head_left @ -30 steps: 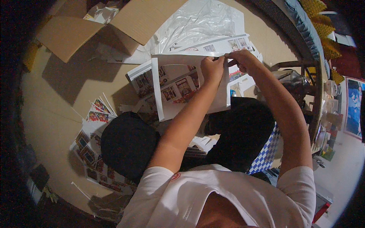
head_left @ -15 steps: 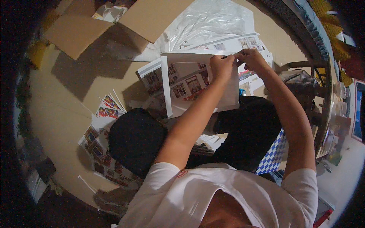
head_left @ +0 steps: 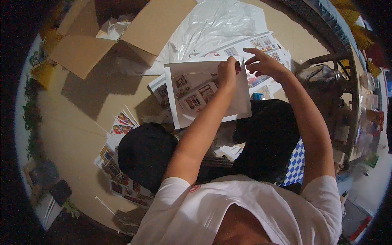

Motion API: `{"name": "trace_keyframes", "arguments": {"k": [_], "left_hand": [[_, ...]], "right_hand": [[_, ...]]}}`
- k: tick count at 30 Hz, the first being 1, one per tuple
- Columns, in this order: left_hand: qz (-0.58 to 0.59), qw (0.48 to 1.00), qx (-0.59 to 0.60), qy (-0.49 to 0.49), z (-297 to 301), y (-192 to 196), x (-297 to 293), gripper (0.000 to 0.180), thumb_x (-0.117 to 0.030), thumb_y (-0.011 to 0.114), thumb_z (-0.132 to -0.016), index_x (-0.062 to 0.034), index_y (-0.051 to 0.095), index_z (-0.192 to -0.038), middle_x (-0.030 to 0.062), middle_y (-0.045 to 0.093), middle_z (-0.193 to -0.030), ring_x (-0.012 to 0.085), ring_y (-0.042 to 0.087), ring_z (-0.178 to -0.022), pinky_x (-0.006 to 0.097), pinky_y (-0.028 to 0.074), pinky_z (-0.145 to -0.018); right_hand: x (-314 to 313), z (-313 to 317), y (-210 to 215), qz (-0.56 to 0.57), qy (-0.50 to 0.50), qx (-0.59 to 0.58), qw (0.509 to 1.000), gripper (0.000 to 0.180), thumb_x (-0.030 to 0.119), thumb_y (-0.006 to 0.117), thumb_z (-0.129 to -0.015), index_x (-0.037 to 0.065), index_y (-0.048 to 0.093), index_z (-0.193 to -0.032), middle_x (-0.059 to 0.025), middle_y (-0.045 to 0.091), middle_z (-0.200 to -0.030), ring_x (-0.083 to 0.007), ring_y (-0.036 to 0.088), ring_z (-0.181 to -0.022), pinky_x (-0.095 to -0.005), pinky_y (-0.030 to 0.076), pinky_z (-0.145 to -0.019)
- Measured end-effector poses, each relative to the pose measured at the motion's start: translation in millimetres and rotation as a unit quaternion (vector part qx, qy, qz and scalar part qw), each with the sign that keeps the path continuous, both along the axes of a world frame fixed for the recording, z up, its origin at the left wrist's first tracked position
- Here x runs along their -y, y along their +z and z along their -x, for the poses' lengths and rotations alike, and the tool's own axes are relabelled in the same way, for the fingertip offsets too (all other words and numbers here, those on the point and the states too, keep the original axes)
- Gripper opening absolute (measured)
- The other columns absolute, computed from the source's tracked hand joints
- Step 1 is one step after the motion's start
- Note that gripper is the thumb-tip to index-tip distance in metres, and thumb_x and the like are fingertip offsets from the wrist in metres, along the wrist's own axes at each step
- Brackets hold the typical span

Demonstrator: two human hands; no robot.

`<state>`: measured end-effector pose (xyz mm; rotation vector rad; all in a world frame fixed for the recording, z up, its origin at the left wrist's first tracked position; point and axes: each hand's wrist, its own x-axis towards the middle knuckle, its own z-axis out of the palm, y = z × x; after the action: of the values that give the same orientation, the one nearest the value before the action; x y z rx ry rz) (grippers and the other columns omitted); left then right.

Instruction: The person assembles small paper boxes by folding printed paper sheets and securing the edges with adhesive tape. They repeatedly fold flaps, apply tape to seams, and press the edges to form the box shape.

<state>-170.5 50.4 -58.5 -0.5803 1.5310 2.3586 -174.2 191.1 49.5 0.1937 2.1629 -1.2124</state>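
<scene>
My left hand (head_left: pixel 227 74) is closed on the upper right part of a see-through plastic sheet (head_left: pixel 242 100) with white strips along its edges. A small dark bit shows by its thumb; I cannot make out what it is. The sheet hangs tilted above my lap, and printed pictures show through it. My right hand (head_left: pixel 263 66), fingers spread, is just right of the sheet's corner and holds nothing. Beneath and behind lie printed picture sheets (head_left: pixel 261 43) with rows of small photos.
An open cardboard box (head_left: pixel 153 28) stands at the far left, beside crumpled clear plastic wrapping (head_left: pixel 214 24). Cut picture strips (head_left: pixel 122 122) and more printed sheets (head_left: pixel 116 179) lie left of my dark-clad knee (head_left: pixel 145 153). A wooden rack (head_left: pixel 347 106) stands at the right.
My right hand has come off the sheet's corner and its fingers have spread. My left hand keeps hold of the sheet, which has shifted slightly left and nearer.
</scene>
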Motion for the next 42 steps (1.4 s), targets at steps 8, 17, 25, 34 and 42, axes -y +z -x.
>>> {"name": "trace_keyframes", "arguments": {"k": [8, 17, 25, 34, 42], "left_hand": [[0.096, 0.992, -0.052, -0.063, -8.4, -6.0, -7.5, 0.016, -0.011, 0.070, -0.076, -0.0006, 0.066, -0.087, 0.0047, 0.066, -0.078, 0.0126, 0.059, -0.065, 0.029, 0.045, -0.055], [0.151, 0.902, -0.105, -0.391, -34.8, 78.0, 47.7, 0.021, -0.013, 0.069, -0.072, 0.0022, 0.066, -0.086, 0.0066, 0.063, -0.071, 0.0142, 0.058, -0.060, 0.030, 0.045, -0.053], [0.291, 0.599, -0.215, -0.714, -95.6, 88.0, 86.3, 0.034, -0.026, 0.071, -0.070, -0.0028, 0.068, -0.096, 0.0070, 0.069, -0.082, 0.0187, 0.062, -0.074, 0.034, 0.048, -0.070], [0.139, 0.708, -0.073, -0.689, -128.5, 68.9, 117.8, 0.041, -0.031, 0.069, -0.081, -0.0036, 0.062, -0.110, 0.0053, 0.067, -0.095, 0.0161, 0.061, -0.082, 0.031, 0.049, -0.075], [-0.051, 0.993, 0.003, -0.102, -85.1, 25.8, 67.9, 0.026, -0.025, 0.068, -0.086, -0.0051, 0.059, -0.099, 0.0065, 0.064, -0.087, 0.0143, 0.061, -0.070, 0.028, 0.051, -0.061]], "right_hand": [[-0.4, 3.2, -17.5, -0.003, -0.031, -0.013, 0.999, 0.027, 0.023, 0.060, -0.090, 0.004, 0.059, -0.110, -0.0087, 0.063, -0.099, -0.0179, 0.062, -0.084, -0.0332, 0.055, -0.071], [11.0, -41.1, 41.9, 0.016, 0.109, 0.051, 0.993, 0.035, 0.019, 0.058, -0.090, 0.001, 0.052, -0.119, -0.0092, 0.062, -0.097, -0.0167, 0.063, -0.087, -0.0330, 0.056, -0.074], [3.8, -72.6, 15.7, -0.017, 0.206, -0.017, 0.978, 0.055, 0.024, 0.054, -0.093, 0.000, 0.031, -0.136, -0.0204, 0.060, -0.108, -0.0283, 0.066, -0.085, -0.0400, 0.059, -0.062], [25.2, -90.1, -16.5, 0.000, -0.058, -0.086, 0.995, 0.049, 0.018, 0.065, -0.082, 0.007, 0.048, -0.127, -0.0173, 0.064, -0.085, -0.0215, 0.062, -0.062, -0.0342, 0.051, -0.048], [33.6, -119.3, -51.9, 0.135, -0.161, -0.100, 0.973, 0.048, 0.016, 0.074, -0.074, 0.010, 0.057, -0.119, -0.0075, 0.063, -0.084, -0.0175, 0.060, -0.068, -0.0318, 0.049, -0.053]]}}
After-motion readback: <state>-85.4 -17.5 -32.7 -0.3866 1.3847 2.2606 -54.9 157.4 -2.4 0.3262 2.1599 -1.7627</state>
